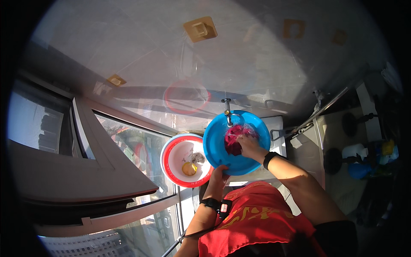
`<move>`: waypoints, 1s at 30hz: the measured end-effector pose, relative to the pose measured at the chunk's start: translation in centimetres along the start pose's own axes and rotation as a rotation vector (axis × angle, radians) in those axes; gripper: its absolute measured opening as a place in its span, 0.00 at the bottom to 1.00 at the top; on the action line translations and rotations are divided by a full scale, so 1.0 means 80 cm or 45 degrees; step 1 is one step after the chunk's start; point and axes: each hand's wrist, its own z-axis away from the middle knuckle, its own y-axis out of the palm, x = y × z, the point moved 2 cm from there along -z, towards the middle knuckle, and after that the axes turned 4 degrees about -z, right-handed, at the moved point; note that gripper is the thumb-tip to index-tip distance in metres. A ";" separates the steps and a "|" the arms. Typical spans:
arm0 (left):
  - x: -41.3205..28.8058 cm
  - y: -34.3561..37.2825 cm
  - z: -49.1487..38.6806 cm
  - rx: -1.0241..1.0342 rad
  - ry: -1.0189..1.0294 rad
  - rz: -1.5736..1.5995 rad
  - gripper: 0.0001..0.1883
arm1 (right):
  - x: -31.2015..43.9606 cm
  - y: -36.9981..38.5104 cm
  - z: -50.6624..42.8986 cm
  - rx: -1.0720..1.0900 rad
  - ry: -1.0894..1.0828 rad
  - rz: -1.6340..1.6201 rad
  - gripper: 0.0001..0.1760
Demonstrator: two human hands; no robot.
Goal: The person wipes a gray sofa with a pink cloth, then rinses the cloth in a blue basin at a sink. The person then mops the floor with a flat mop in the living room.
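Observation:
Under a metal wall tap [228,113] sits a round blue plastic basin [214,154]. Wet magenta-red cloth [233,145] lies bunched inside it, with splashing water around its upper part. My right hand [249,146] reaches into the basin and grips the cloth; its fingertips are partly hidden in the folds. At the near left rim, my left hand [221,173] holds the basin, thumb on top and fingers below the edge.
Left of the blue basin stands a white basin with a red rim [167,160], holding a grey steel-wool-like scourer [197,157] and a round yellowish item [189,168]. Windows [135,144] flank the left side. A towel rail [330,103] and bottles [354,151] are at right.

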 end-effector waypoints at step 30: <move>0.023 -0.025 0.000 -0.015 -0.067 0.043 0.23 | 0.000 0.031 0.025 0.580 -0.335 -0.121 0.33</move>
